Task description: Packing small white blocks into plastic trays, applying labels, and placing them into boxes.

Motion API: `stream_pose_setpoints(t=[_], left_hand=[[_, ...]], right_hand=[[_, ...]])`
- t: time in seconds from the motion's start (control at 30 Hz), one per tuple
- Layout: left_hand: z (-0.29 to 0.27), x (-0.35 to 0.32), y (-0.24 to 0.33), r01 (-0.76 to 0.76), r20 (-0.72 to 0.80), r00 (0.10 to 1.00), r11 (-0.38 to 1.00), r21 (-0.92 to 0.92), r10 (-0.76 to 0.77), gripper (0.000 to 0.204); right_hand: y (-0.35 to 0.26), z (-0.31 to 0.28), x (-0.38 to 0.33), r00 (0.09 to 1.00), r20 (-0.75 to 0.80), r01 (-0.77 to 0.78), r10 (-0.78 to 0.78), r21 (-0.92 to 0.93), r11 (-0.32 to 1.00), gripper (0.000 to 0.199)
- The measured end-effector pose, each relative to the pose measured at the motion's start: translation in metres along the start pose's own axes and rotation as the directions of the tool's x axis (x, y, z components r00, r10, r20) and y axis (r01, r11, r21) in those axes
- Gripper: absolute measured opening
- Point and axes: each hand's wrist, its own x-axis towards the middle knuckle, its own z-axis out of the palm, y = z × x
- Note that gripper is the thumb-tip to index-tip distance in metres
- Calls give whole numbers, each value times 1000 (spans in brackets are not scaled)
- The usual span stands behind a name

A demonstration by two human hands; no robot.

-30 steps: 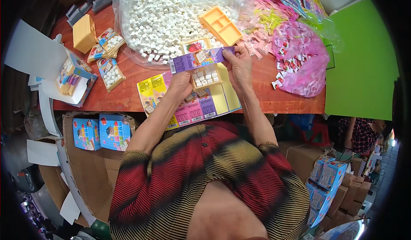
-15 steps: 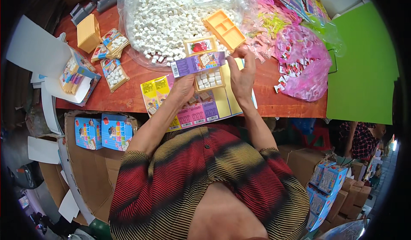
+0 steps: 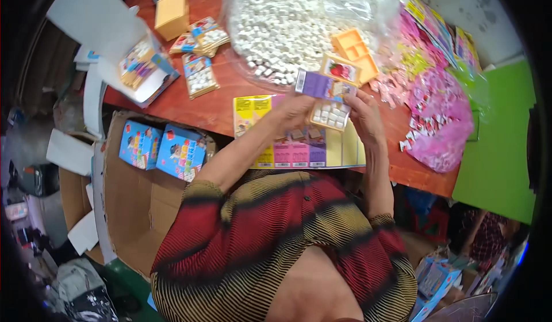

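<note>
A small yellow tray of white marshmallows (image 3: 329,115), with a strawberry-printed packet (image 3: 340,69) in its far end, is held up between my hands. Across its middle lies a purple printed card strip (image 3: 315,85). My left hand (image 3: 294,112) is closed on the strip and the tray's left side. The thumb and fingers of my right hand (image 3: 367,115) press at the strip's right end, beside the tray. Beneath them is a sheet of printed cards (image 3: 253,108) with yellow, pink and purple panels. Just beyond the held tray sits an unfilled orange compartment tray (image 3: 352,45).
A clear bag of loose marshmallows (image 3: 282,29) covers the far middle. Pink bags of small packets (image 3: 440,124) lie right, by a green board (image 3: 497,144). Filled trays (image 3: 200,75) and an open blue box (image 3: 161,83) stand left. Below the table edge is a carton (image 3: 123,201).
The whole view has swung, so the scene sits further right. My right hand's fingers, spread apart before, have closed onto the strip's right end. My left hand keeps its hold.
</note>
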Motion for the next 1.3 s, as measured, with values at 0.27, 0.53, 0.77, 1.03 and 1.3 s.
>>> stream_pose_setpoints(t=[0.27,0.53,0.77,1.03,1.3], left_hand=[[0,-10,7,-131,263,318,-233,964,911,28],[15,-3,10,-123,-145,904,568,814,403,28],[-9,-13,11,-105,-101,981,894,435,164,26],[-20,-27,17,-115,-184,927,716,689,326,27],[-50,-49,44,-105,-268,906,788,607,328,31]], right_hand=[[-2,6,-2,910,-335,125,-245,-344,931,17],[0,31,-24,918,-224,248,-328,-322,914,12],[2,21,0,987,59,159,-150,-217,963,22],[11,47,15,987,107,138,-117,-228,964,19],[17,89,29,964,172,256,-205,-374,891,28]])
